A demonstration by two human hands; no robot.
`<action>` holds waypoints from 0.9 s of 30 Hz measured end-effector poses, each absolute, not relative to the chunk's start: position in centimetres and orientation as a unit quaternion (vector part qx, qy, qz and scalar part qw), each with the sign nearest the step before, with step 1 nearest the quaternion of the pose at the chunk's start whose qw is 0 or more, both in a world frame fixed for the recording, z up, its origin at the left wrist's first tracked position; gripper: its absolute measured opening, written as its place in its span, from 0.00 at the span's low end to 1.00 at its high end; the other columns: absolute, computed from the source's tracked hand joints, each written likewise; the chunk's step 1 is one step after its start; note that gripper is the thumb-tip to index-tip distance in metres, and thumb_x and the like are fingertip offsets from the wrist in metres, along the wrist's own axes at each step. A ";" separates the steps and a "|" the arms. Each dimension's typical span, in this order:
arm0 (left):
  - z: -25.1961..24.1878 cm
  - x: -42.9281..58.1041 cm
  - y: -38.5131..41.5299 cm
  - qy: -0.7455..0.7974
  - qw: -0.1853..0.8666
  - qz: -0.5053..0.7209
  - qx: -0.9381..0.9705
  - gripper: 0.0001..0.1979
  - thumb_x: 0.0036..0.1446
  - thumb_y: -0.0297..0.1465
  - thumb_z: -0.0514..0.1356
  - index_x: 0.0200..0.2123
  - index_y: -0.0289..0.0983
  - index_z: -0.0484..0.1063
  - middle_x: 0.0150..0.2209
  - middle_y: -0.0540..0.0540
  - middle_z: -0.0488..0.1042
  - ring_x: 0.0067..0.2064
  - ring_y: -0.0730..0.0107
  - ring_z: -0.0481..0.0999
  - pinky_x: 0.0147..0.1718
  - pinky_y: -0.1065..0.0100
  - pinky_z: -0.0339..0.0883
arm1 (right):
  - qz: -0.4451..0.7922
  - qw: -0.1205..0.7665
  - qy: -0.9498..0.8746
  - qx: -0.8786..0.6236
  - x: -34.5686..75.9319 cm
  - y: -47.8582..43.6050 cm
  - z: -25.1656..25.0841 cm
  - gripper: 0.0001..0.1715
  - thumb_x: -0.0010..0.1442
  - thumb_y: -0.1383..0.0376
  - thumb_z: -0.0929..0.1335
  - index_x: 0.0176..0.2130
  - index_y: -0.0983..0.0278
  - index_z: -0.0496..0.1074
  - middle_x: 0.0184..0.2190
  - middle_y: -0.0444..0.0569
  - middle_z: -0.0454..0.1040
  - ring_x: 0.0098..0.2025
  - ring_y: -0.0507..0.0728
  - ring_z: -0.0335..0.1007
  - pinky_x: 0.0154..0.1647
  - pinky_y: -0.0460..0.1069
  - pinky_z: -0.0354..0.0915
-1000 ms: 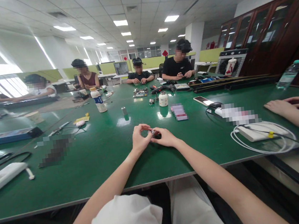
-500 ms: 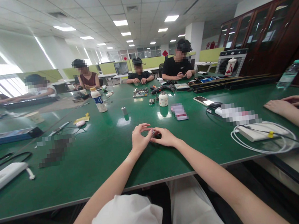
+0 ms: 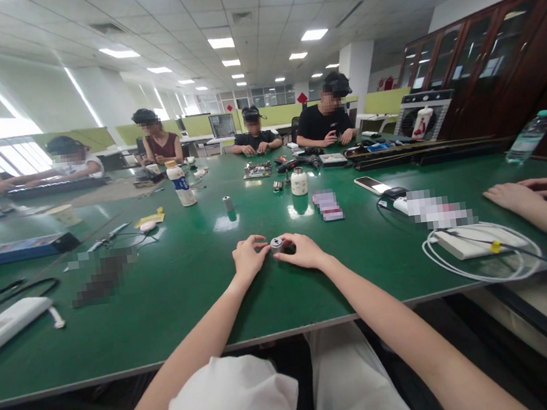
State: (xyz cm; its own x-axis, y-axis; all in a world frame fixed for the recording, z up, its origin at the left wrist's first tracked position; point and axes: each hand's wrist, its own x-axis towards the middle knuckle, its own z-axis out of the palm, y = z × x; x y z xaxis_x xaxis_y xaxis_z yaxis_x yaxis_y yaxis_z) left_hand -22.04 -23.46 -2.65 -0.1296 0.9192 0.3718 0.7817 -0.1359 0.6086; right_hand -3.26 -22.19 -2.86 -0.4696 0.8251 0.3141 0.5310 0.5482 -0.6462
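Note:
Both my hands rest on the green table [image 3: 174, 288] near its front edge. Between them sits a small round silver and black part [image 3: 276, 243]. My left hand [image 3: 247, 259] pinches its left side with thumb and fingers. My right hand [image 3: 303, 251] curls around its right side, fingers closed on it. The part's underside is hidden by my fingers.
A white pill bottle [image 3: 298, 181], small grey cylinder [image 3: 227, 203], drink bottle [image 3: 181, 184], phone [image 3: 372, 184] and coiled white cable [image 3: 477, 254] lie on the table. Another person's hands [image 3: 529, 192] rest at the right. Several people sit at the far side.
My left hand has lowered from a raised pinch onto the table, and the small round part now shows between both hands.

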 end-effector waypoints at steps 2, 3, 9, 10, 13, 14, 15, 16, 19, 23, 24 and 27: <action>-2.6 -22.0 -23.6 0.662 0.097 0.352 0.654 0.09 0.53 0.31 0.66 0.40 0.43 0.75 0.36 0.47 0.84 0.55 0.49 0.74 0.54 0.47 0.64 | 0.236 0.308 -0.824 -0.412 -3.2 -22.2 -2.8 0.24 0.56 0.55 0.74 0.51 0.59 0.75 0.43 0.49 0.80 0.45 0.59 0.76 0.48 0.53 0.68; -2.5 -21.9 -23.7 0.666 0.097 0.346 0.654 0.10 0.54 0.31 0.66 0.41 0.43 0.75 0.37 0.47 0.84 0.56 0.49 0.74 0.54 0.47 0.63 | 0.237 0.308 -0.824 -0.412 -3.2 -22.2 -2.8 0.24 0.56 0.55 0.74 0.51 0.59 0.75 0.43 0.49 0.80 0.45 0.59 0.76 0.48 0.53 0.68; -2.6 -21.7 -23.6 0.631 0.090 0.421 0.646 0.07 0.53 0.31 0.67 0.37 0.43 0.75 0.33 0.48 0.83 0.50 0.51 0.77 0.52 0.49 0.66 | 0.251 0.318 -0.821 -0.402 -3.2 -22.2 -2.9 0.25 0.56 0.56 0.74 0.51 0.60 0.74 0.42 0.49 0.80 0.44 0.58 0.76 0.48 0.53 0.68; -2.6 -21.6 -23.5 0.604 0.082 0.460 0.645 0.06 0.53 0.32 0.67 0.36 0.43 0.75 0.32 0.48 0.83 0.48 0.52 0.78 0.51 0.50 0.67 | 0.252 0.319 -0.821 -0.401 -3.2 -22.2 -3.0 0.25 0.56 0.56 0.74 0.51 0.60 0.74 0.42 0.49 0.80 0.44 0.58 0.76 0.48 0.53 0.68; -2.5 -21.0 -23.6 0.517 0.062 0.567 0.638 0.07 0.54 0.35 0.67 0.35 0.42 0.74 0.33 0.48 0.81 0.41 0.60 0.81 0.48 0.56 0.70 | 0.256 0.324 -0.819 -0.399 -3.2 -22.2 -3.0 0.24 0.56 0.57 0.74 0.51 0.60 0.74 0.41 0.49 0.80 0.44 0.58 0.75 0.47 0.53 0.68; -2.4 -20.8 -23.7 0.496 0.059 0.588 0.636 0.08 0.54 0.36 0.67 0.36 0.41 0.74 0.34 0.48 0.80 0.39 0.62 0.81 0.47 0.58 0.71 | 0.257 0.325 -0.819 -0.398 -3.2 -22.1 -3.1 0.24 0.55 0.57 0.75 0.50 0.60 0.74 0.40 0.48 0.80 0.43 0.58 0.75 0.47 0.52 0.67; -2.4 -20.5 -23.9 0.482 0.058 0.598 0.638 0.08 0.54 0.36 0.67 0.36 0.41 0.74 0.35 0.48 0.80 0.38 0.64 0.81 0.46 0.60 0.72 | 0.258 0.326 -0.819 -0.396 -3.2 -22.1 -3.1 0.24 0.55 0.57 0.75 0.50 0.60 0.74 0.40 0.48 0.80 0.43 0.58 0.75 0.46 0.52 0.67; -2.4 -20.3 -24.0 0.473 0.058 0.600 0.643 0.08 0.54 0.36 0.67 0.36 0.41 0.74 0.35 0.48 0.79 0.37 0.65 0.81 0.46 0.60 0.72 | 0.259 0.326 -0.819 -0.394 -3.2 -22.1 -3.1 0.23 0.55 0.57 0.75 0.49 0.60 0.74 0.39 0.48 0.79 0.42 0.57 0.75 0.46 0.52 0.67; -2.4 -20.0 -24.3 0.465 0.063 0.583 0.664 0.06 0.54 0.33 0.67 0.35 0.41 0.74 0.34 0.48 0.79 0.38 0.64 0.81 0.46 0.59 0.73 | 0.254 0.326 -0.821 -0.393 -3.2 -22.0 -3.2 0.22 0.55 0.56 0.75 0.48 0.61 0.74 0.38 0.48 0.79 0.40 0.57 0.75 0.44 0.51 0.67; -2.4 -20.1 -24.3 0.462 0.076 0.574 0.671 0.08 0.53 0.33 0.68 0.36 0.41 0.74 0.34 0.48 0.80 0.39 0.63 0.81 0.47 0.57 0.73 | 0.249 0.326 -0.823 -0.392 -3.2 -21.9 -3.3 0.22 0.55 0.56 0.75 0.47 0.63 0.75 0.38 0.49 0.79 0.39 0.57 0.74 0.43 0.51 0.67; -2.4 -20.1 -24.3 0.461 0.078 0.575 0.671 0.08 0.53 0.33 0.68 0.36 0.41 0.74 0.33 0.48 0.80 0.39 0.62 0.81 0.47 0.57 0.73 | 0.250 0.327 -0.824 -0.391 -3.2 -21.9 -3.3 0.22 0.55 0.56 0.75 0.47 0.63 0.75 0.38 0.49 0.79 0.39 0.57 0.75 0.43 0.51 0.67; -2.4 -20.1 -24.2 0.459 0.083 0.573 0.674 0.08 0.53 0.33 0.68 0.37 0.41 0.74 0.33 0.48 0.80 0.40 0.61 0.81 0.47 0.57 0.73 | 0.251 0.331 -0.823 -0.387 -3.2 -21.8 -3.5 0.24 0.55 0.56 0.75 0.49 0.63 0.74 0.38 0.49 0.79 0.40 0.57 0.75 0.44 0.51 0.67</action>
